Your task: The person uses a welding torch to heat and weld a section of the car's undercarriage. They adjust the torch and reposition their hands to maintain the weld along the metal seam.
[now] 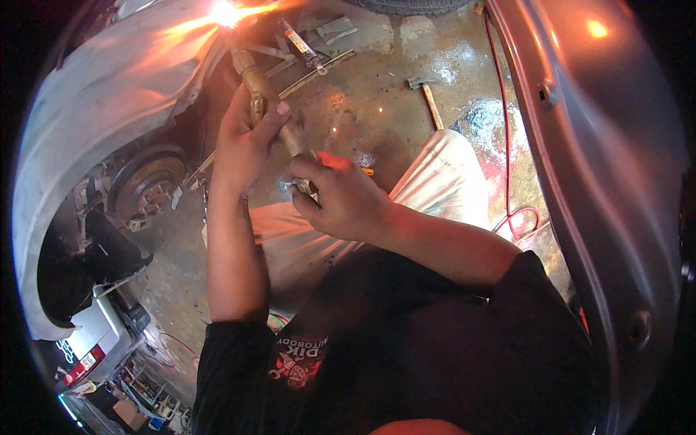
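- Both hands gripped the brass torch [272, 101]: left hand [243, 141] wrapped mid-barrel, right hand [341, 199] pinching its rear valve.
- Flame [226, 13] met the grey fender [109, 94]; heating seemed underway, needing steady aim next.

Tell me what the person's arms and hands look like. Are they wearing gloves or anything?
No gloves: both the left hand and the right hand are bare, with no rings or watch that I can see. The forearms are bare too. Black short sleeves of a T-shirt cover the upper arms, and the shirt has a red-and-white printed design on the chest.
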### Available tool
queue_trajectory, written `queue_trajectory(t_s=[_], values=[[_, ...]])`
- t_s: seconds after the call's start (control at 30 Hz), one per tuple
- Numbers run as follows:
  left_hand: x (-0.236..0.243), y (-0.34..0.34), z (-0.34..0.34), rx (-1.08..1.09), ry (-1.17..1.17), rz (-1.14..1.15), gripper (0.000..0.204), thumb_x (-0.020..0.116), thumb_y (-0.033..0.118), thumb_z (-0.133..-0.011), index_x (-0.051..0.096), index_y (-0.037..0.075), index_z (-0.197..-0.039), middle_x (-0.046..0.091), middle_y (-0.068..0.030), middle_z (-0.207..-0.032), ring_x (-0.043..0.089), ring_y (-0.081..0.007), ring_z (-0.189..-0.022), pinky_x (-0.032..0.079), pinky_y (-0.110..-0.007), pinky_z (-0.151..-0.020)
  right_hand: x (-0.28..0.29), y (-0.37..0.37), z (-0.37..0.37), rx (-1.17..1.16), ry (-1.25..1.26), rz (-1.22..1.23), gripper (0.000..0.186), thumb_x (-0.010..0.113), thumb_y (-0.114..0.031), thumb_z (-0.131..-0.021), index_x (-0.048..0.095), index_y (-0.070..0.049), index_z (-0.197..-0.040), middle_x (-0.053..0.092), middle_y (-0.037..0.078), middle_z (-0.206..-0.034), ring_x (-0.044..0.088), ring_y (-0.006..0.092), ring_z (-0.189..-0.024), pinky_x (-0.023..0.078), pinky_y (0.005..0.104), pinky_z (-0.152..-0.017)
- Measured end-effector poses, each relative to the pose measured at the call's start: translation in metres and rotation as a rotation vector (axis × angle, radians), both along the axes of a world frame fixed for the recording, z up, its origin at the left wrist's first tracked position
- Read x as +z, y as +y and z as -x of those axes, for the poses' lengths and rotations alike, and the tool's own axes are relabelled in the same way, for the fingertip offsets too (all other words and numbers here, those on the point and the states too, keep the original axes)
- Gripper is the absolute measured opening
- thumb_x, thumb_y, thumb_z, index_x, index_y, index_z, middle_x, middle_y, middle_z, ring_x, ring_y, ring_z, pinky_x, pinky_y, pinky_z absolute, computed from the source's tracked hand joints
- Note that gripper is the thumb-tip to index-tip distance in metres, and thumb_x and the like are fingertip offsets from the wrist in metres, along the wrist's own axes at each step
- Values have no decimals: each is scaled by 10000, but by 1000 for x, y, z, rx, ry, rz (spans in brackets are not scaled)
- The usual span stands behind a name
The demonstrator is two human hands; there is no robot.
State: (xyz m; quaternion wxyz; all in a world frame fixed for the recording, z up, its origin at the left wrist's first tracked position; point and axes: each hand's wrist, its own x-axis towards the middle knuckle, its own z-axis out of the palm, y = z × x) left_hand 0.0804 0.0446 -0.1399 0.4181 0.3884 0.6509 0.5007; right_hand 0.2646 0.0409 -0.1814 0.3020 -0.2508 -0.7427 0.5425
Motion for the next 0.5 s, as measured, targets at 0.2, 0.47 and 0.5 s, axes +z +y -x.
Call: queue_trajectory(t_s=[0.2,0.47,0.5], values=[[-13,-7,16,-149,366,6,547,750,198,-1009,528,43,-1485,691,-19,-1140,657,-97,-964,542,-252,-793,1,1,-2,21,-37,24,199,731,-72,-920,660,-53,-1105,682,201,-925,713,365,-785,555,446,-720],[12,-2,-7,-22,-24,-3,539,732,158,-1009,506,28,-1481,674,-39,-1147,652,-123,-974,541,-284,-820,7,3,-5,32,-53,7,211,739,-103,-931,675,-72,-1129,681,192,-910,714,351,-761,556,445,-688],[16,1,-14,18,-89,-25,500,728,124,-1003,519,23,-1447,667,-39,-1094,644,-115,-928,533,-283,-777,5,5,-3,29,-40,-9,220,738,-101,-930,678,-74,-1140,683,192,-917,715,353,-765,557,443,-690]])
